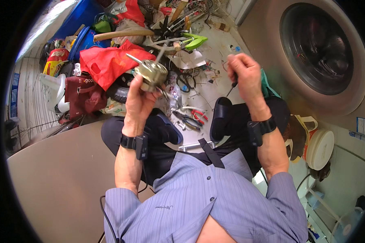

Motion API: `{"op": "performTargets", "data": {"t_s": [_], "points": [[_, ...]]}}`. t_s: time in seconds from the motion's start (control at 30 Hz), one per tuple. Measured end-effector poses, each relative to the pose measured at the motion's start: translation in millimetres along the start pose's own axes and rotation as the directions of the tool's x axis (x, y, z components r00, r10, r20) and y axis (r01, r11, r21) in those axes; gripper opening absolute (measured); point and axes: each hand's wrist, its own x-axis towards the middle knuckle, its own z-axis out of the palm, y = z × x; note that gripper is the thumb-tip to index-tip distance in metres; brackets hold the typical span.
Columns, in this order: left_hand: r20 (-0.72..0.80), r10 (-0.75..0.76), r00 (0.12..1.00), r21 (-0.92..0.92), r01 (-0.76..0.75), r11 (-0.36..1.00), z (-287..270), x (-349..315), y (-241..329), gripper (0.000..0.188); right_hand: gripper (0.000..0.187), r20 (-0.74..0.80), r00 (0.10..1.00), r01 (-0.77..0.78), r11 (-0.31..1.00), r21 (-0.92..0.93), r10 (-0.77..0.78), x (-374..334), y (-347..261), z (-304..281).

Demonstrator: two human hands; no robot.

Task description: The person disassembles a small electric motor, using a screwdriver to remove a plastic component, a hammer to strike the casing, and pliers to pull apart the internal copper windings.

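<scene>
My left hand (138,99) is raised over my left knee, its fingers closed around a brassy, round electric motor (152,73). From the motor a thin metal shaft sticks out to the upper left, and short wires hang beneath it. Over on the right, my right hand (248,77) is closed on a screwdriver (234,83); its dark handle shows below the fingers and the thin blade slants down. The two hands are well apart, and the blade does not touch the motor. On the floor between my feet lie dark-handled pliers (187,120) and a red-handled tool (199,116).
A front-loading washing machine (267,44) stands at the right. Far left, a red bag (109,62), blue buckets (82,43) and a maroon bag (83,95) are heaped. Scissors (185,84), a green-handled tool (196,41) and scraps litter the floor. A white-lidded bucket (320,150) sits right.
</scene>
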Motion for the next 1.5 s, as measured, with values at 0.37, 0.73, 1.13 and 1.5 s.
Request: {"op": "performTargets", "data": {"t_s": [0.37,0.73,1.13,1.5], "points": [[-0.072,0.249,0.966,-0.100,-0.255,0.962,5.7,1.9,35.2,0.044,0.016,0.004,0.915,0.402,0.913,0.075,-0.403,21.3,-128.3,-30.0],[-0.185,0.260,0.948,0.073,-0.250,0.965,38.2,10.8,45.3,0.039,0.012,-0.085,0.995,0.052,0.993,-0.102,-0.060,75.6,7.4,-71.5],[-0.318,0.091,0.944,0.256,-0.007,0.967,23.4,55.5,63.0,0.040,0.018,-0.098,0.848,-0.474,0.827,0.302,0.521,62.8,300.2,-32.1],[-0.367,0.122,0.922,0.295,-0.009,0.956,11.5,57.7,79.0,0.038,0.034,-0.009,0.992,-0.091,0.676,-0.731,0.124,105.0,304.8,-79.1]]}}
